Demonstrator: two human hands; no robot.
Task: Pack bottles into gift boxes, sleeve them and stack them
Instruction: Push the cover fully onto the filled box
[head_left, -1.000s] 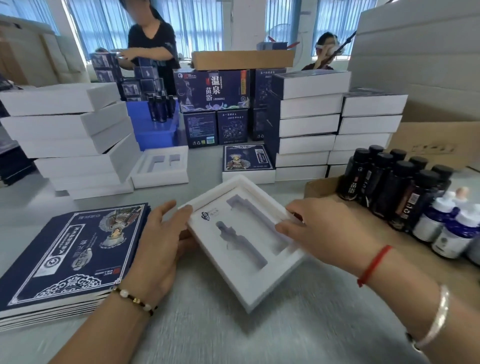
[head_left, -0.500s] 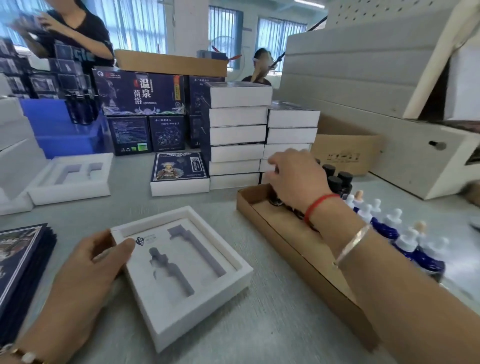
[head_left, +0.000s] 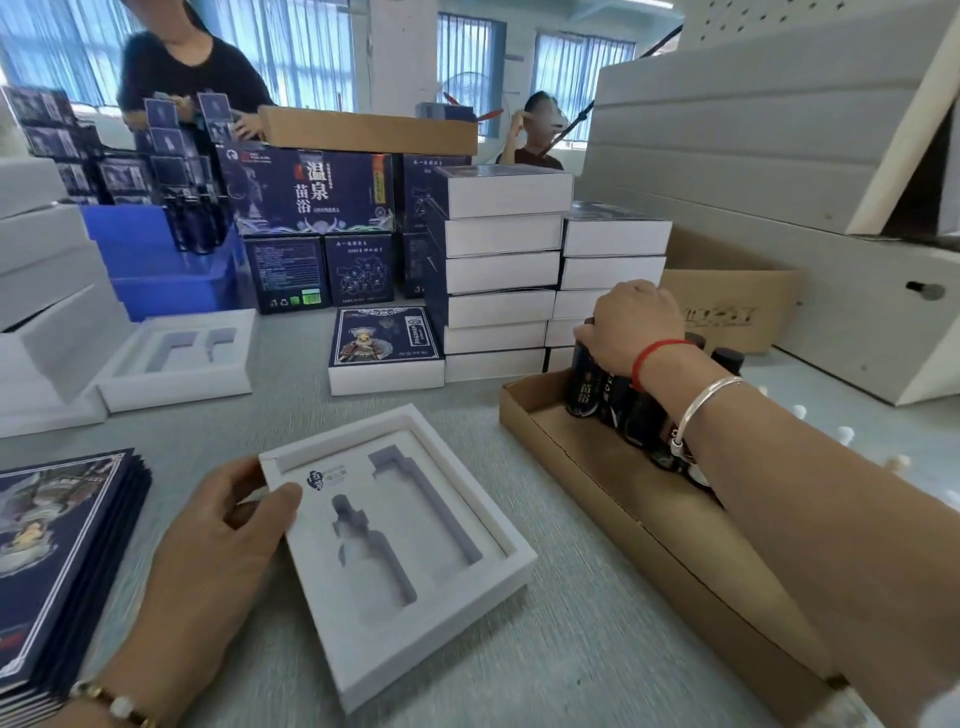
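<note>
Left hand: the left hand (head_left: 218, 540) rests at about 8 o'clock in view, thumb lying on the top face of the open gift box (head_left: 400, 540), fingers curled round its near-left corner and holding it flat on the table (head_left: 545, 639).
Gift box: white, lidless, at 6 o'clock; its insert shows two grey cut-outs, both unfilled.
Right hand: the right hand (head_left: 631, 325) reaches to 2 o'clock and closes from above on the cap end of a dark bottle (head_left: 584, 382), fingers wrapped round it.
Bottles: the gripped bottle stands upright at the far end of a row of dark bottles (head_left: 639, 415) inside a shallow cardboard tray (head_left: 613, 499); the forearm hides much of the row.
Tray: runs from 2 o'clock down to 5 o'clock, just beside the gift box, not touching it.
Sleeves: a pile of flat dark-blue printed sleeves (head_left: 57, 561) lies at 9 o'clock, left of the left hand.
Finished stacks: sleeved boxes (head_left: 498, 270) piled in two columns at 12 o'clock, one single sleeved box (head_left: 384, 345) in front of them.
Spare insert box: another open white box (head_left: 179, 358) at 10 o'clock.
</note>
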